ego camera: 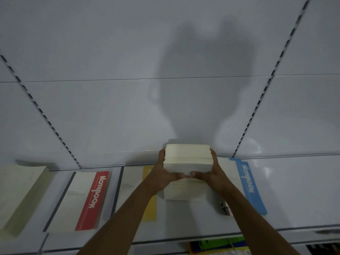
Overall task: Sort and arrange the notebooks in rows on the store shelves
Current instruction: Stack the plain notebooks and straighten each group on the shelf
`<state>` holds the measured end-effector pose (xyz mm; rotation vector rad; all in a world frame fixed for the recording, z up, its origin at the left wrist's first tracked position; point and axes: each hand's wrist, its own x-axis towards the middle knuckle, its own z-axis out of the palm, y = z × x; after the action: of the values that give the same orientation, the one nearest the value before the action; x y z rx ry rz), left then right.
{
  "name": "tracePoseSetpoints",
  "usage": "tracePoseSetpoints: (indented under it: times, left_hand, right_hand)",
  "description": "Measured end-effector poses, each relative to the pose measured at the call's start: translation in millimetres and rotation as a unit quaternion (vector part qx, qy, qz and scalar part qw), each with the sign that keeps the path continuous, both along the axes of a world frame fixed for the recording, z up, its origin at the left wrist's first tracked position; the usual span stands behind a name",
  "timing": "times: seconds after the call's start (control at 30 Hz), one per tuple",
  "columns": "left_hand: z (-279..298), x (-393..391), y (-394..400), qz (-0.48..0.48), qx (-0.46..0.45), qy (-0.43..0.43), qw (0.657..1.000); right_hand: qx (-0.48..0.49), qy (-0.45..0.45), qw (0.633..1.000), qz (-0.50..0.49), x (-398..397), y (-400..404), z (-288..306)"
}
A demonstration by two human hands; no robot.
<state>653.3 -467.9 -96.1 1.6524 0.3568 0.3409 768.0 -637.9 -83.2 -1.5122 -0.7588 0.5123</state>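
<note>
Nearest you, under the shelf point(184, 225) lip, bright green and orange items point(217, 245) sit on a lower level, too blurred to name. Your two forearms reach up from there over the white shelf. Your left hand point(161, 173) and right hand point(211, 173) clamp a stack point(187, 159) of cream-edged notebooks between them, fingers curled round its left and right sides and thumbs meeting on its near edge. The stack is upright with its page edges facing you, close to the back panel point(128, 70), and your shadow falls on that panel above it. Below the stack another pale notebook point(184, 190) lies flat on the shelf. To its left lie a yellow-band notebook point(149, 208), partly behind your left arm, then a red-band notebook point(86, 199), then a plain cream pile point(20, 196) at the far left. To the right lies a blue-band notebook point(248, 184), partly under your right arm. A small metal piece point(224, 207) rests on the shelf just beside that arm.
</note>
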Motion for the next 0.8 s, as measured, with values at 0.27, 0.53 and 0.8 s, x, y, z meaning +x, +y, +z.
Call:
tracePoseSetpoints:
  times: [0.27,0.53,0.8]
  left_hand:
    - [-2,-9,-20,0.01,-0.007,-0.021,1.0]
    - [-29,-14,-27,0.004,-0.092,0.012,0.996]
    - [-40,-25,-31,0.027,-0.08,0.011,0.996]
  right_hand:
    - [-0.005,0.021,0.999,-0.028,-3,-12,-13]
    - [-0.018,0.118,0.993,0.004,-16,-17,-46]
    - [0.0,0.126,0.992,0.003,-24,-17,-59]
